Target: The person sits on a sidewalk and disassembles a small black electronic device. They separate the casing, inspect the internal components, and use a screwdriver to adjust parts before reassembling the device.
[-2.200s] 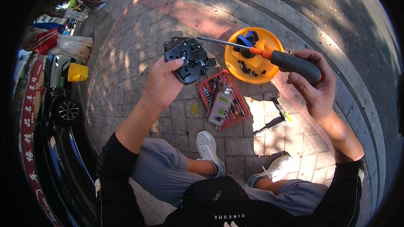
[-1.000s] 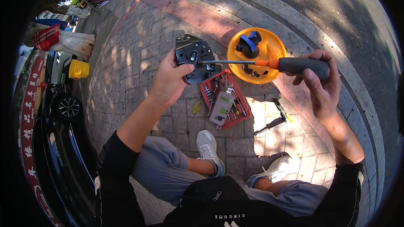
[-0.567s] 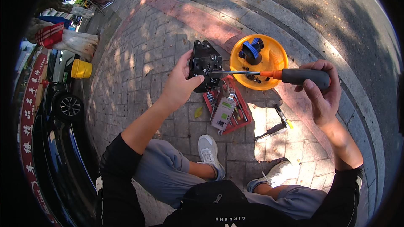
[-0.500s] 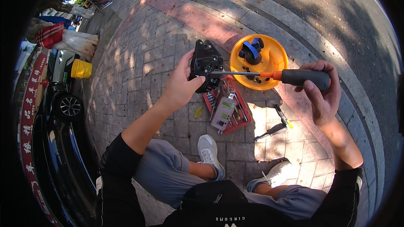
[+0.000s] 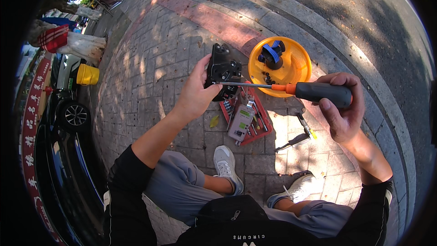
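Note:
My left hand grips a black part with screw holes and metal pins, fingers behind it and thumb on its near side. In my right hand is a screwdriver with a dark grey and orange handle, held roughly level. Its long shaft points left, and the tip meets the black part beside my left thumb. Beyond the shaft sits a round orange dish on the paving. Inside it are a black and blue wheel-like piece and several small black screws.
Below the black part, a red tool case holds bits and tools, with a pale labelled box on top. A black tool with a yellow end lies near my right shoe. A black car stands at left, near a yellow bucket.
The screwdriver has shifted left and slightly down, its tip now nearer my left thumb. My right hand moved with it; the black part has barely moved.

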